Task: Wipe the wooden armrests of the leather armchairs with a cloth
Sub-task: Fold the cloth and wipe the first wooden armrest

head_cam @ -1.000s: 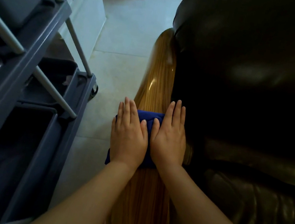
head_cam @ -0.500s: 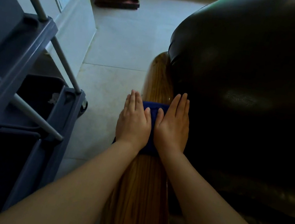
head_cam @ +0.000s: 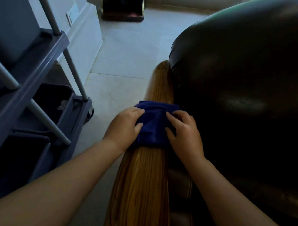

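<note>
two bare forearms reach forward along the wooden armrest [head_cam: 140, 191]. on the armrest lies the blue cloth [head_cam: 153, 125], gripped at its left edge by the left hand [head_cam: 124, 126] and at its right edge by the right hand [head_cam: 185, 135], fingers curled. right of the armrest bulges the dark leather armchair [head_cam: 257, 92]; left of it stands a grey cart [head_cam: 16, 101].

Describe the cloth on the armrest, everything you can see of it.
The cloth is dark blue, soft and bunched into creases. It lies draped across the glossy wooden armrest, beside the dark leather armchair. The left hand grips its left edge and the right hand its right edge, fingers curled into the fabric.
</note>
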A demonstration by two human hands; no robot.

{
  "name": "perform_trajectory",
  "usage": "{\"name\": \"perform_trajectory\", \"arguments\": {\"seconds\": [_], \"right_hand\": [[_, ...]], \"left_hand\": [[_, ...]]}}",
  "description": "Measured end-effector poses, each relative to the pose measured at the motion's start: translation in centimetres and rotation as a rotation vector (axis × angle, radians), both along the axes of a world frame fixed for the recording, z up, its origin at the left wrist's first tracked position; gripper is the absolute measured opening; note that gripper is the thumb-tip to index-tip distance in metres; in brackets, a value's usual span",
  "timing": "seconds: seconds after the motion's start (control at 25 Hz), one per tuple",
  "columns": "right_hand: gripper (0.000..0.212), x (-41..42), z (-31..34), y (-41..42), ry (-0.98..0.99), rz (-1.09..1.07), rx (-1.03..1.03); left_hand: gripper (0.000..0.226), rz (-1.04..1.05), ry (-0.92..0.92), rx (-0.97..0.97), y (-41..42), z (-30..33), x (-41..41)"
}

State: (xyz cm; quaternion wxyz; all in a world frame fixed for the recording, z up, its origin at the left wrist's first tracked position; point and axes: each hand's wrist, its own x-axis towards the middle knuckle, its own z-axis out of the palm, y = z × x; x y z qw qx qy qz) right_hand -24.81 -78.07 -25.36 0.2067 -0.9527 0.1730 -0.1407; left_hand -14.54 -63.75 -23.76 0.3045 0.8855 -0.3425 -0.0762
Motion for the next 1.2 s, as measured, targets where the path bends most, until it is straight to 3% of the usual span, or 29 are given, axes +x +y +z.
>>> {"name": "perform_trajectory", "arguments": {"seconds": [0.24,0.44,0.8,0.96,1.2], "right_hand": [[0.022,-1.5,0.0,2.8,-0.102,-0.128,0.116],[0.012,-3.6,4.5,1.7,0.107,-0.007,0.258],[0.006,-8.7,25.2,0.7,0.162,-0.008,0.276],[0.008,-14.2,35.2,0.2,0.132,-0.021,0.28],[0.02,-24.9,43.8,-0.9,0.076,-0.075,0.221]], "left_hand": [[0.03,0.147,-0.037,0.034,0.2,0.3,-2.1],[0.02,0.053,0.035,0.193,2.0,4.1,-2.7],[0.018,-0.045,0.072,0.105,3.5,24.4,-6.9],[0.015,-0.148,0.1,0.023,3.8,33.7,-11.2],[0.011,-0.317,0.108,0.018,1.3,42.8,-19.1]]}}
